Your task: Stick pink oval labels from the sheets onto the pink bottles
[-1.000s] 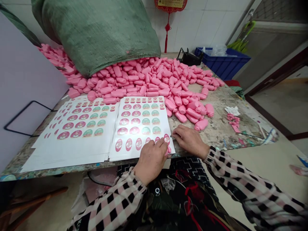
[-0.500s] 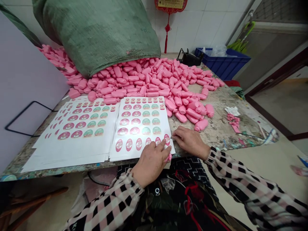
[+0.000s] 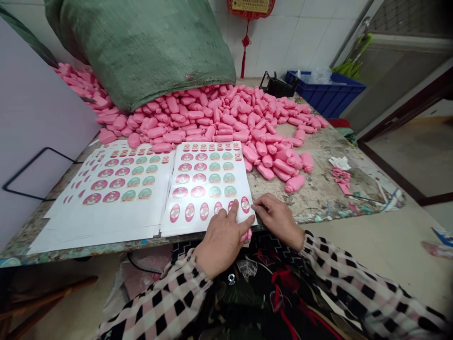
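Head view, step: the left hand [image 3: 220, 242] seems to steady the sticker sheet [image 3: 193, 228] at the table's [image 3: 320, 208] front edge; the right hand [image 3: 279, 221] works at its right edge.
Next move: likely calls for a fine fingertip pinch.
Left fingers: index and thumb spread apart; cannot tell whether others clamp the pink piece [image 3: 247, 235] below the thumb.
Right fingertips: together; anything pinched is too small to tell.
Oval sticker [image 3: 245, 205]: sheet's front right corner, between left index and right fingertips.

Head-worn view, facing forward, down, table [image 3: 318, 184] near
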Available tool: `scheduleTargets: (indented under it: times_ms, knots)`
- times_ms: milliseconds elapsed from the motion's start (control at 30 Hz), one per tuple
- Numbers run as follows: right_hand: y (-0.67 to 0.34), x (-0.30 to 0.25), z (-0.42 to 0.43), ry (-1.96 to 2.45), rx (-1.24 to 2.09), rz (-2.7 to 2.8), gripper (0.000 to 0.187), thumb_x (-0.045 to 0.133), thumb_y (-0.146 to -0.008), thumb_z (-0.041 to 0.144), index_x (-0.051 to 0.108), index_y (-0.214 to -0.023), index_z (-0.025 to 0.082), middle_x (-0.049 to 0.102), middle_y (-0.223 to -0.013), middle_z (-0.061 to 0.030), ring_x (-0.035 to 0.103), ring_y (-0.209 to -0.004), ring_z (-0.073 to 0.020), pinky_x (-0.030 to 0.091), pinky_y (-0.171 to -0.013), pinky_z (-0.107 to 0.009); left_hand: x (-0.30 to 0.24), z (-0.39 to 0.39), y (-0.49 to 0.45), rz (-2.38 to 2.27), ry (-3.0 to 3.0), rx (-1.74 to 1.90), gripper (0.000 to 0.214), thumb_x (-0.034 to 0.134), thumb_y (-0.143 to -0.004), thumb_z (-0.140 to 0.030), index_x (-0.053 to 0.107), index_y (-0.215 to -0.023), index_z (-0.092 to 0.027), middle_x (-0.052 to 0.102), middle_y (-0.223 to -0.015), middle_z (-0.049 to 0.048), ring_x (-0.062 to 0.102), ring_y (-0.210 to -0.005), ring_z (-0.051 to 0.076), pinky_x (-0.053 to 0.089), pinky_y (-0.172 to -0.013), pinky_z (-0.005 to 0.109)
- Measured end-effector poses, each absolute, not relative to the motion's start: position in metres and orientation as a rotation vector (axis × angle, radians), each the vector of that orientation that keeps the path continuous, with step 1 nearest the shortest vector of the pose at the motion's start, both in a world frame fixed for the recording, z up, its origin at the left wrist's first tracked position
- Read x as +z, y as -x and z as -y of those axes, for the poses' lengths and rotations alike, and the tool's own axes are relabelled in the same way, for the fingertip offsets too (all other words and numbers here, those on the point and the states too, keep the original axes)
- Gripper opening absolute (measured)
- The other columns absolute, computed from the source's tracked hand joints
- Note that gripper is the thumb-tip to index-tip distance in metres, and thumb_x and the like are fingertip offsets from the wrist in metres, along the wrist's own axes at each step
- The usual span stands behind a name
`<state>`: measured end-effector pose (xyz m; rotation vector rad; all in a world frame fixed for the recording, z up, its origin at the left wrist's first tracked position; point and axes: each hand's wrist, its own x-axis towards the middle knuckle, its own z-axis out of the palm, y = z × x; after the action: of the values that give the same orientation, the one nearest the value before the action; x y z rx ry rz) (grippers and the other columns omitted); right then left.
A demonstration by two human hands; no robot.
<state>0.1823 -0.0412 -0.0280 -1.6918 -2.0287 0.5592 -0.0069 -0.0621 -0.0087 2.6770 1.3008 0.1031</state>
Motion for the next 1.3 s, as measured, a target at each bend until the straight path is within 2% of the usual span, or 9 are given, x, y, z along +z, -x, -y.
scheduleTargets:
  times_ms: [300, 467, 867, 1033, 1300]
  knots:
    - [-0.171, -0.030, 0.030, 1.746, 0.409, 1.990, 0.017, 0.043, -0.088, 0.031, 0.058, -0.085, 0.022, 0.059, -0.088, -0.0026, 0.055, -0.080, -0.0158, 0.039, -0.070, -0.027, -0.008, 0.062, 0.007, -1.293, -2.676, 0.100, 0.046, 0.048, -0.083, -0.031, 0.044, -0.129, -0.033, 0.033, -0.141, 0.0128, 0.048, -0.096, 0.026, 0.041, -0.079, 0.041]
    - [-0.171, -0.024, 0.016, 1.777, 0.375, 2.051, 0.016, 0.045, -0.087, 0.032, 0.058, -0.083, 0.022, 0.059, -0.087, -0.0022, 0.055, -0.078, -0.0153, 0.037, -0.066, -0.026, -0.008, 0.062, 0.008, -1.280, -2.687, 0.113, 0.046, 0.048, -0.083, -0.033, 0.043, -0.129, -0.033, 0.033, -0.140, 0.0154, 0.049, -0.095, 0.027, 0.041, -0.080, 0.044]
    - [-0.181, -0.018, 0.030, 1.770, 0.443, 2.150, 0.020, 0.046, -0.087, 0.036, 0.059, -0.082, 0.022, 0.060, -0.086, -0.0006, 0.055, -0.075, -0.0136, 0.034, -0.063, -0.025, -0.007, 0.057, 0.011, -1.257, -2.648, 0.094, 0.048, 0.047, -0.084, -0.032, 0.040, -0.131, -0.038, 0.026, -0.143, 0.0149, 0.052, -0.097, 0.028, 0.040, -0.082, 0.043]
    - [-0.177, -0.016, 0.027, 1.824, 0.445, 2.098, 0.022, 0.052, -0.082, 0.042, 0.060, -0.079, 0.022, 0.061, -0.081, 0.0005, 0.055, -0.072, -0.0137, 0.032, -0.059, -0.025, -0.008, 0.054, 0.011, -1.236, -2.612, 0.034, 0.054, 0.052, -0.081, -0.037, 0.037, -0.132, -0.041, 0.021, -0.146, 0.0118, 0.050, -0.103, 0.029, 0.039, -0.085, 0.045]
    - [-0.171, -0.003, 0.021, 1.928, 0.503, 2.052, 0.021, 0.056, -0.077, 0.043, 0.062, -0.073, 0.023, 0.064, -0.078, 0.0007, 0.055, -0.069, -0.0143, 0.030, -0.056, -0.025, -0.005, 0.050, 0.010, -1.242, -2.534, 0.028, 0.050, 0.052, -0.079, -0.041, 0.042, -0.128, -0.043, 0.020, -0.146, 0.0100, 0.052, -0.100, 0.030, 0.040, -0.084, 0.048]
